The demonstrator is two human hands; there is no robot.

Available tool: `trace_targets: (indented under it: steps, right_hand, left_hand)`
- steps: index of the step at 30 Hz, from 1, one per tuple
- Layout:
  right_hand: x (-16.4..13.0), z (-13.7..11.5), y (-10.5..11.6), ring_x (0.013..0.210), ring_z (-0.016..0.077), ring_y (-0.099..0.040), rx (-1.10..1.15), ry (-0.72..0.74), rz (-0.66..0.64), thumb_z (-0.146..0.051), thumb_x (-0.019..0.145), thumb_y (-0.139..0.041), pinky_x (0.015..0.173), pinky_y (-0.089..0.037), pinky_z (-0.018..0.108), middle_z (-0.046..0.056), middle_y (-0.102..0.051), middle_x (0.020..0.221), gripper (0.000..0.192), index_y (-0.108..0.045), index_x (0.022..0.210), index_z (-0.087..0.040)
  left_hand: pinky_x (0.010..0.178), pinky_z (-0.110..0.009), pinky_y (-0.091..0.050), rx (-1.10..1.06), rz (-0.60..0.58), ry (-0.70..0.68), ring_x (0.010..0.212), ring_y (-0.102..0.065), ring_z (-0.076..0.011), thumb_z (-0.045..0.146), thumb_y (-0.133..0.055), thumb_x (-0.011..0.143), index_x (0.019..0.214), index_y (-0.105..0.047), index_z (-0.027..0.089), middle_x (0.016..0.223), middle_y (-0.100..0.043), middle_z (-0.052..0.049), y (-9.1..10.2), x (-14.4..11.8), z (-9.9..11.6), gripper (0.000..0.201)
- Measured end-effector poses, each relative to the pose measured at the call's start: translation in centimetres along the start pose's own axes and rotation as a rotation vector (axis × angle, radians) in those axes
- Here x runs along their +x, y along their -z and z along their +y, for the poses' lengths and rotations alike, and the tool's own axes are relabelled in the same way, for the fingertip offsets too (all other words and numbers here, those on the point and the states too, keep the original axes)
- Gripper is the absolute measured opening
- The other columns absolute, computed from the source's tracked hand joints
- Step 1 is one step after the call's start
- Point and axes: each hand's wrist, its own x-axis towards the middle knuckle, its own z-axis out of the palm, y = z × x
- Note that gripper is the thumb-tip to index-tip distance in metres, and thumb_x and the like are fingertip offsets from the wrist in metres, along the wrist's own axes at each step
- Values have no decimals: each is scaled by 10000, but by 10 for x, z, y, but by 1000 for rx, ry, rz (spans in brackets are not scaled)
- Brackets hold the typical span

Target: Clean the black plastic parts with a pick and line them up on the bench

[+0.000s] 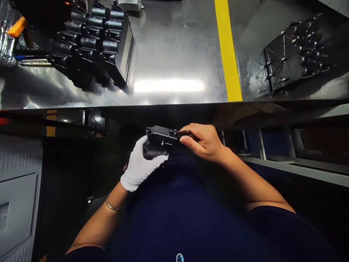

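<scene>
A black molded plastic part [160, 140] with small round bosses is held in front of my body, below the table's front edge. My left hand [143, 163], in a white glove, is closed around its left and lower sides. At the part's right end is my bare right hand [203, 142], its thumb and fingers closed on a slim dark tool [189, 134]. The tool's near end meets the part's upper right corner. Most of the tool is hidden in my fingers, so its exact kind does not show.
Black molded parts [95, 43] stand in rows at the left of the metal table [169, 51]. More black parts [297, 54] lie at the right, beyond a yellow stripe [227, 47]. A grey cabinet [17, 196] stands at lower left, a metal frame [294, 169] at right.
</scene>
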Motion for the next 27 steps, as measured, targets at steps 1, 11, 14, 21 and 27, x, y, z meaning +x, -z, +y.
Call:
trace_targets:
  steps: [1, 11, 14, 21, 27]
  right_hand:
    - [-1, -1, 1, 599, 110, -576, -61, 23, -25, -491, 940, -485, 559, -389, 219, 35, -661, 698, 394, -642, 835, -146]
    - [-2, -5, 8, 477, 80, -405, -255, 309, -51, -519, 914, -519, 487, -210, 258, -32, -456, 495, 512, -477, 546, -166]
    - [-1, -4, 10, 494, 87, -407, -259, 316, -73, -582, 899, -484, 492, -218, 256, -26, -455, 517, 534, -500, 567, -165]
    - [-3, -3, 11, 486, 90, -382, -245, 340, -137, -604, 900, -459, 491, -213, 261, -27, -421, 501, 564, -465, 534, -175]
    - [-6, -3, 6, 464, 84, -383, -131, 304, -132, -575, 909, -480, 477, -227, 259, -32, -420, 480, 552, -468, 523, -181]
  left_hand:
    - [900, -431, -526, 45, 60, -50, 1042, -646, -283, 451, -839, 564, 1259, -507, 190, 1158, -664, -90, -2, -1, -3, 814]
    - [889, -397, -542, 40, -13, -312, 989, -672, -264, 413, -828, 626, 1207, -545, 164, 1094, -682, -96, 4, -5, -23, 692]
    - [897, -395, -536, -3, -118, -268, 991, -667, -263, 409, -826, 632, 1226, -540, 162, 1104, -683, -96, 9, -3, -19, 704]
    - [945, -431, -508, -25, -262, -176, 1050, -643, -291, 489, -809, 611, 1247, -540, 195, 1140, -676, -85, 14, 1, -7, 750]
    - [855, -426, -553, -76, -242, 50, 971, -672, -292, 461, -857, 532, 1145, -559, 176, 1041, -704, -80, 13, 0, 3, 739]
